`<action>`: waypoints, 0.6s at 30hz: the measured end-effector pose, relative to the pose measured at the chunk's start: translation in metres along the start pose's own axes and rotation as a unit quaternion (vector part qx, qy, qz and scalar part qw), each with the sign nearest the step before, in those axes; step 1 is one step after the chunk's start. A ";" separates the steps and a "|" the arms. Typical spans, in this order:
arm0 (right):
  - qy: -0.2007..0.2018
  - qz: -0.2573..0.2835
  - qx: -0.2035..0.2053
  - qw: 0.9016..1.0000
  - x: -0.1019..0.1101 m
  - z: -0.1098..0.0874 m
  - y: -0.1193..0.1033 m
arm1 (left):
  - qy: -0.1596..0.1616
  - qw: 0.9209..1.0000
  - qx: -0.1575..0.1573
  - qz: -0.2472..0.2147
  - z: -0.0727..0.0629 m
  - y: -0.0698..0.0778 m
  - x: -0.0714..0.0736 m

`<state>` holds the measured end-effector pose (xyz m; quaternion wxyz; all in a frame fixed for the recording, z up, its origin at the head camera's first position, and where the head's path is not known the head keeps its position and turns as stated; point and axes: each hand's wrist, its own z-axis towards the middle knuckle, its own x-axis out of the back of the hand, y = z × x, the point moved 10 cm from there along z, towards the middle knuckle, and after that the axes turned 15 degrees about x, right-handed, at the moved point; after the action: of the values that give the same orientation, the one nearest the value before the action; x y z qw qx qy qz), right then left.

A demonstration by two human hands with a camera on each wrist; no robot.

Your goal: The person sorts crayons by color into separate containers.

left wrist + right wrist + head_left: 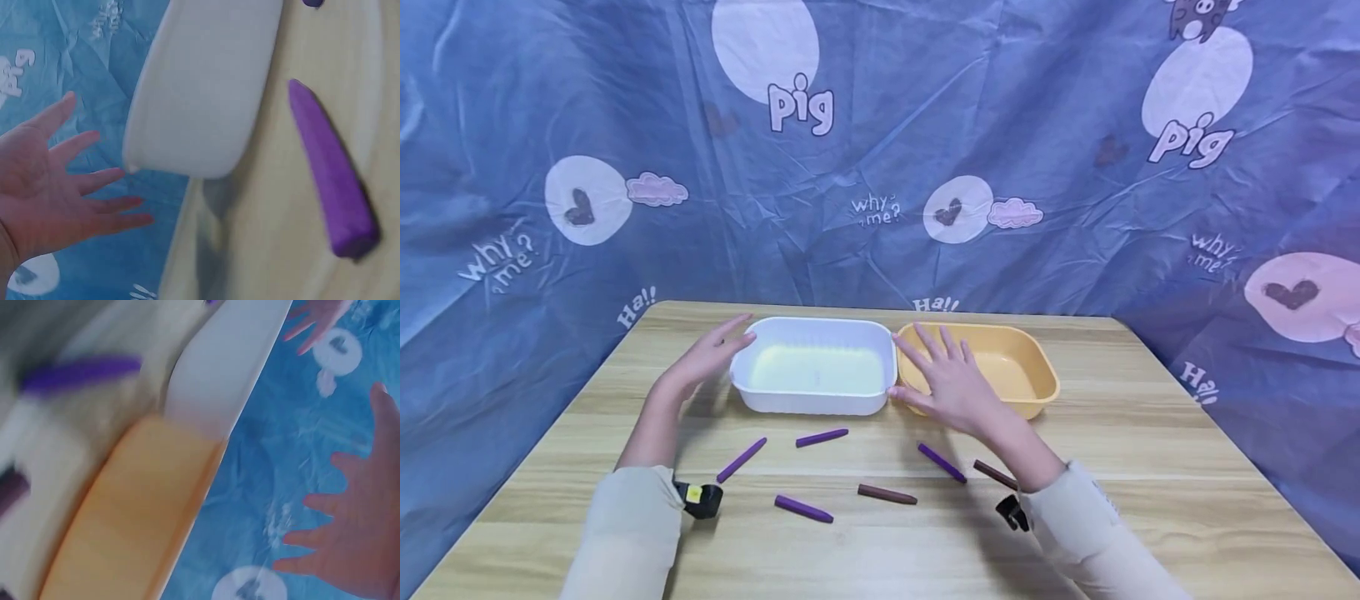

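Hanging behind the white tub (812,403), cloth (880,125) reads "pig" ("Ha!!" too).

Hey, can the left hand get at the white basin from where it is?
Probably yes: the left hand is empty, beside the left end of the white basin, with nothing visible in between.

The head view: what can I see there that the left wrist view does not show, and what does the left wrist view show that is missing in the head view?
Only the head view shows the yellow bin, the right hand and two brown crayons.

Only the left wrist view shows the palm side of the left hand clearly, its five fingers spread apart.

Both show the left hand itself, the white bin, purple crayons, the table and the blue cloth.
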<state>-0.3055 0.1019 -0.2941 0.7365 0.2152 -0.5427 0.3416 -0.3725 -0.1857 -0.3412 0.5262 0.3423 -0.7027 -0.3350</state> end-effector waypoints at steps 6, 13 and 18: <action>-0.020 0.034 0.036 0.999 -0.016 0.001 -0.041 | -0.060 0.993 0.023 -0.094 0.003 -0.028 -0.011; -0.034 0.089 0.084 0.992 -0.033 0.004 -0.085 | -0.100 0.975 0.019 -0.197 0.005 -0.041 -0.015; -0.048 0.151 0.102 0.982 -0.049 0.006 -0.108 | -0.115 0.970 0.010 -0.214 0.003 -0.045 -0.017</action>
<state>-0.2385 0.0113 -0.3327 0.6238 0.2211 -0.5664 0.4912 -0.3662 -0.1957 -0.3874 0.3543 0.4493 -0.6723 -0.4698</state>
